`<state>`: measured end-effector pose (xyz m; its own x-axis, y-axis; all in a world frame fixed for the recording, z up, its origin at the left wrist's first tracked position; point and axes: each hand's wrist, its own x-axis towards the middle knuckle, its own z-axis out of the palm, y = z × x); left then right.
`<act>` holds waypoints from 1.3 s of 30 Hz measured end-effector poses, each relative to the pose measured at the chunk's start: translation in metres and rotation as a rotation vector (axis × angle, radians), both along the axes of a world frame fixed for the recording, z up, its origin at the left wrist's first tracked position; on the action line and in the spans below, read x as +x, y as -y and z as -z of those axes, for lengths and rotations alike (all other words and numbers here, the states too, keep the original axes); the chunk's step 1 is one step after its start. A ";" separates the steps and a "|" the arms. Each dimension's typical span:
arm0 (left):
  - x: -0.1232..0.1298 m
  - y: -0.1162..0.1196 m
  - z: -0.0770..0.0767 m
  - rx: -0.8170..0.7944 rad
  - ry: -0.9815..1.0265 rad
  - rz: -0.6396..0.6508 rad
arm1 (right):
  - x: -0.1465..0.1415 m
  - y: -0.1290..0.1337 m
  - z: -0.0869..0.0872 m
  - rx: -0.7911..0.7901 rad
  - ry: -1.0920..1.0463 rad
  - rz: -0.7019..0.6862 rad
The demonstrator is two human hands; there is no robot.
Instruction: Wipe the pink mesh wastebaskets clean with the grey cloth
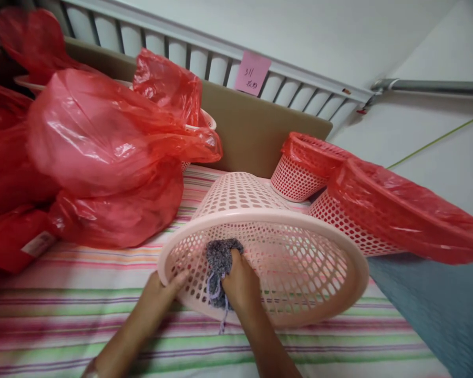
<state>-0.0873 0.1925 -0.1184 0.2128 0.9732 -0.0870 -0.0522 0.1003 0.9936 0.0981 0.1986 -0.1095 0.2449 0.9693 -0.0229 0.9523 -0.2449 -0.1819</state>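
A pink perforated basket lies tipped on its side on the striped cloth, its mouth facing me. My left hand is closed on the left part of the basket's rim, thumb inside and the other fingers hidden behind the wall. Inside the mouth, my right hand is closed on a grey knitted cloth, which rests close to the inner wall. A light purple string hangs down from the cloth over the lower rim.
Large red plastic bags fill the left side. Two baskets lined with red plastic stand at the right, near the blue floor. Behind are a brown board, a white radiator and a pink note.
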 end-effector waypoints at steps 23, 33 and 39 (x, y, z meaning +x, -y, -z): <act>-0.018 -0.006 -0.014 0.082 -0.170 -0.036 | -0.005 0.004 -0.006 -0.002 0.047 -0.024; 0.022 0.014 0.007 -0.050 0.213 0.004 | -0.007 -0.003 0.008 0.048 -0.133 0.022; 0.025 0.016 0.010 0.035 0.181 -0.053 | -0.026 0.002 0.006 0.196 -0.755 -0.039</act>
